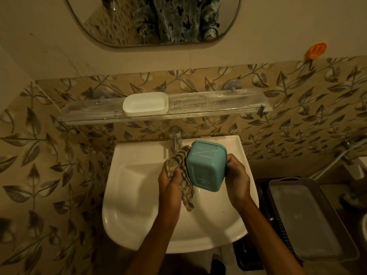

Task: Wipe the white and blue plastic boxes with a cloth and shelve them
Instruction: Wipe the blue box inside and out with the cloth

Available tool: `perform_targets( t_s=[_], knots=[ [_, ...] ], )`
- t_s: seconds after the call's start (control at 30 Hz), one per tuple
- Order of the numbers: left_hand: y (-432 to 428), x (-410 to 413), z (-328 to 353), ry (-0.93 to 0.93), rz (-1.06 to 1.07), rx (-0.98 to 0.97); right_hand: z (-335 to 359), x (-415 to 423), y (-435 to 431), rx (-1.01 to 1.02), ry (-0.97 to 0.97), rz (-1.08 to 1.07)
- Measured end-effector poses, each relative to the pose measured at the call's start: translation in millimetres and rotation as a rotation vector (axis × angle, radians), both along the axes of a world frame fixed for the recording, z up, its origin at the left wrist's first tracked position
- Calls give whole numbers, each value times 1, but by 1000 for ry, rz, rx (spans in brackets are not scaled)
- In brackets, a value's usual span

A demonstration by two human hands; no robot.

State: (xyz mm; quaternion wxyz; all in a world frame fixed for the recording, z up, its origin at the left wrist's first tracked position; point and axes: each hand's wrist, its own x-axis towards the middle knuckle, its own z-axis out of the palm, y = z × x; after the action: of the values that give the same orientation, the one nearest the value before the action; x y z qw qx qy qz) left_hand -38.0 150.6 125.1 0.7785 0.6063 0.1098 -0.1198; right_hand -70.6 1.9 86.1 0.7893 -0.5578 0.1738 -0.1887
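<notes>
Head view: the blue plastic box is held in the air over the white sink, tipped on its side so its base faces the camera and its open mouth points away toward 12 o'clock, at the tap. The right hand is closed on the box's right wall from 3 o'clock, thumb over the upper edge; that grip carries the box alone. The left hand is closed on a checked cloth, which it presses against the box's left wall from 9 o'clock; a tail of the cloth hangs down toward 6 o'clock above the basin.

The white plastic box already sits upright on the glass shelf above the tap, left of the shelf's middle, with bare shelf to its right.

The relation that matters: the shelf lies at 12 o'clock from the right hand's grip, well above it, and the free stretch is nearly straight ahead of that hand, so the right hand looks the nearer one for the placing. Since the box's mouth now points away, I judge it must be turned upright, base downward, before it can stand beside the white one. Wiping seems still in hand.

At 4 o'clock a grey tray rests in a dark basket, apart from the work.
</notes>
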Motion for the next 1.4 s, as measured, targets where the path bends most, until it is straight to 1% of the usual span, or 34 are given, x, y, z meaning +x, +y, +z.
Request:
perform_targets(
  t_s=[0.07,0.13,0.27,0.33,0.4,0.5,0.6,0.63,0.77,0.83,0.93,1.0,1.07,1.1,1.13,1.17,1.3,1.4],
  knots=[
    [0,-6,0,-69,-37,58,5,3,6,172,71,-134],
    [-1,-8,1,-76,-47,88,9,7,9,183,139,-251],
    [2,-7,12,-138,-11,132,18,13,10,63,181,-388],
    [5,-4,18,-235,26,175,20,13,9,-23,206,-411],
    [2,-5,26,-370,40,218,20,13,9,-88,241,-447],
    [-11,-16,28,-537,-69,332,20,17,17,-212,289,-486],
    [-27,-38,15,-770,-152,581,18,19,22,-323,274,-520],
    [-30,-44,10,-827,-167,634,17,19,21,-337,262,-519],
    [-34,-54,-4,-985,-232,710,14,15,14,-391,227,-480],
    [-31,-46,-6,-967,-211,678,16,13,15,-365,242,-498],
    [-26,-33,-7,-850,-183,562,21,13,17,-329,297,-530],
    [-23,-23,-3,-706,-154,511,21,14,18,-325,317,-535],
    [-21,-14,4,-478,-125,419,19,16,20,-331,329,-532],
    [-21,-10,5,-410,-116,387,18,16,21,-325,334,-535],
    [-22,-9,7,-409,-121,394,17,16,21,-315,338,-540],
    [-22,-12,9,-453,-135,417,16,16,21,-306,339,-547],
    [-32,-33,1,-750,-206,600,16,18,17,-347,308,-564],
    [-34,-37,-6,-881,-267,676,15,16,15,-405,241,-541]
  ],
)
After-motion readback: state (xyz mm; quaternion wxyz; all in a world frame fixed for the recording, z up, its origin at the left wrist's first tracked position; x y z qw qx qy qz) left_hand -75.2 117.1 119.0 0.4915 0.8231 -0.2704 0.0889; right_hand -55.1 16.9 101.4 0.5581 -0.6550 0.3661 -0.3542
